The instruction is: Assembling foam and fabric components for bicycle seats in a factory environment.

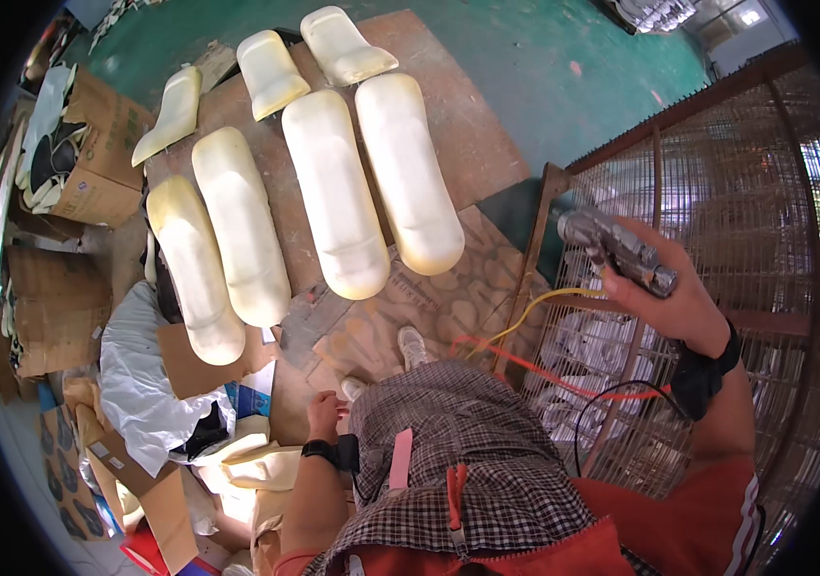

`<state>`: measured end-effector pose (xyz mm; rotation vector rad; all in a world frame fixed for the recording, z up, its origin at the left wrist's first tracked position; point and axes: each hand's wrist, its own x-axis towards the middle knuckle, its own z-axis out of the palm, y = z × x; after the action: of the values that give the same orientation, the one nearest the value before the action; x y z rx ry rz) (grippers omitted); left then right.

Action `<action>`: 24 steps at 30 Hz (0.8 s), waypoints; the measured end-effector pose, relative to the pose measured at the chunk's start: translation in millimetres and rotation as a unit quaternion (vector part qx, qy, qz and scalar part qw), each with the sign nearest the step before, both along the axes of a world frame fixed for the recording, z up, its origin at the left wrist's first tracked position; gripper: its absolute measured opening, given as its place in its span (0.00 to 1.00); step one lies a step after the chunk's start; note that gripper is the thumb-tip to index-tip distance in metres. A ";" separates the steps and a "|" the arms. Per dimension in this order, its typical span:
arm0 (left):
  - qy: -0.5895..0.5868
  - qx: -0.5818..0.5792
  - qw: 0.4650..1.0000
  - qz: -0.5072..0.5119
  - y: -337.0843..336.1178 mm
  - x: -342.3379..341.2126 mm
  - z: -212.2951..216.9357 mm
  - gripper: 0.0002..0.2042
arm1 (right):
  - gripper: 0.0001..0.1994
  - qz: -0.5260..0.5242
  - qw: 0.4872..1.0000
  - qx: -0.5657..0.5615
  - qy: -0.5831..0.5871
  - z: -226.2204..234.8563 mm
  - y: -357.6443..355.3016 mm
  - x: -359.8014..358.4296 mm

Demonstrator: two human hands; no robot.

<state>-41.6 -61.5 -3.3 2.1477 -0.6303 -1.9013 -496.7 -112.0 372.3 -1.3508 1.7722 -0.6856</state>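
Note:
My right hand (664, 288) is raised at the right, wrapped round a silver metal spray gun (612, 245) that points toward the left. A thin yellow hose (544, 300) runs by it. My left hand (326, 413) hangs low beside my apron, its fingers loosely bent with nothing visible in them. Several long, cream foam pads (333, 192) with rounded ends lie side by side on a brown board (458, 115) in front of me. Behind them, along the far left edge, stand three shorter, curved foam pieces (271, 72). Neither hand touches the foam.
A rusty metal rack (655, 173) with wire mesh fills the right side. Cardboard boxes (103, 144) and a white plastic bag (136, 374) crowd the left. An orange hose (564, 386) crosses near my right side. Flattened cardboard (458, 298) lies on the floor by my shoes.

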 end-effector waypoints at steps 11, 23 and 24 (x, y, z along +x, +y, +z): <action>0.016 -0.013 1.000 0.002 -8.8 -10.2 -3.6 0.15 | 0.25 0.119 0.991 -0.068 -0.005 -9.0 -14.1 28.7; -0.004 0.005 1.000 0.005 5.4 13.1 -1.5 0.16 | 0.24 0.117 0.993 -0.007 -0.007 3.5 0.0 15.8; -0.010 0.009 1.000 0.005 5.1 15.5 0.1 0.16 | 0.24 0.097 0.995 -0.004 -0.019 1.7 2.5 17.8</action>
<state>-26.1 -56.4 -3.2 2.1782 -0.6076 -1.8907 -478.9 -109.5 374.0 -1.4825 1.5839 -0.6074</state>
